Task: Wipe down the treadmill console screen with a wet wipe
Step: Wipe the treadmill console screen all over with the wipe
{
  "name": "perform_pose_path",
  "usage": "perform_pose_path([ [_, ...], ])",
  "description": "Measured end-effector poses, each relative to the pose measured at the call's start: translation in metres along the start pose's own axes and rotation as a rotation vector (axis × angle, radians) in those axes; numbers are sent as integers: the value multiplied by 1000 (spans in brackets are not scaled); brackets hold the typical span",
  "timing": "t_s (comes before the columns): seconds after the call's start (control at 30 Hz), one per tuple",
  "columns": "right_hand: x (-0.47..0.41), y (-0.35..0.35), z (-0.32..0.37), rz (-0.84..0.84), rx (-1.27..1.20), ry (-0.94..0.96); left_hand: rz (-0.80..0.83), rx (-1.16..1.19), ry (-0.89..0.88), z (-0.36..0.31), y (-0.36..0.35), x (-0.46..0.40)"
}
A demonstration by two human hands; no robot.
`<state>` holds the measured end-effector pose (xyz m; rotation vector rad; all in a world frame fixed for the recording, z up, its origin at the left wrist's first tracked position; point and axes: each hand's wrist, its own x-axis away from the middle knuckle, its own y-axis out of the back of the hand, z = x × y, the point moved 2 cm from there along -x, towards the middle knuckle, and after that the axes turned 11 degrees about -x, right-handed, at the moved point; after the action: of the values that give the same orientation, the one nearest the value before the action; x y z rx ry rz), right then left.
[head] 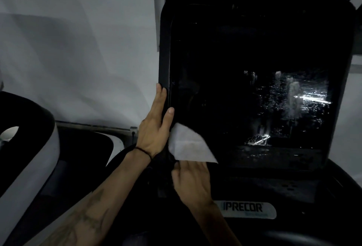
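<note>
A pale wall [78, 49] fills the dim background on the left, and the dark treadmill console [293, 192] takes up the right of the head view; its tall black screen [225, 59] stands nearly upright in a thick dark frame [165, 39], with a maker's badge [248, 210] below it; a neighbouring machine [29, 147], white and black, curves in at the far left.

The left hand [154, 128] steadies the frame at its left edge, fingers straight and laid along the side, thumb lying over the front lip; it holds nothing else. The right hand [193, 179] sits just under the screen's lower left corner, fingers curled, gripping the bottom edge of the wet wipe [188, 145]; the wipe is lifted against that corner, partly unfolded.

Beads and streaks of moisture [290, 104] glint on the right half of the glass; the left half looks dull and probably unwiped, though the gloom makes that uncertain.

To do this step well, flatten the wipe under the fingers rather than pinching it; sweep in overlapping passes from this corner across; keep the left hand bracing so the screen does not rock; press lightly, since streaks show easily on dark glass.
</note>
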<state>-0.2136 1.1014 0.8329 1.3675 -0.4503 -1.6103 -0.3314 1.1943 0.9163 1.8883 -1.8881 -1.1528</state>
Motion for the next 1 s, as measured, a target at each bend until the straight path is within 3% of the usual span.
perform_pose_path([
  [0.1, -22, -4, 3, -18, -67, 40, 6, -6, 6, -1, 0, 0],
  [0.23, -3, -1, -15, -61, 51, -51, 20, -6, 10, 0, 2, 2],
  [0.4, 1, -16, 9, -2, -79, 40, 6, -5, 9, -2, -1, 1],
  [0.57, 5, -3, -10, -31, 34, -78, -3, 0, 11, 0, 0, 3],
  [0.77, -16, -8, 1, -24, -73, -4, -38, 19, 22, -1, -7, 3],
  [0.93, 8, 15, -24, -61, 136, -71, -28, 16, 11, 0, -5, 4],
  [1.0, 11, 6, -16, -32, 23, -82, -29, 0, 8, -2, -7, 3],
])
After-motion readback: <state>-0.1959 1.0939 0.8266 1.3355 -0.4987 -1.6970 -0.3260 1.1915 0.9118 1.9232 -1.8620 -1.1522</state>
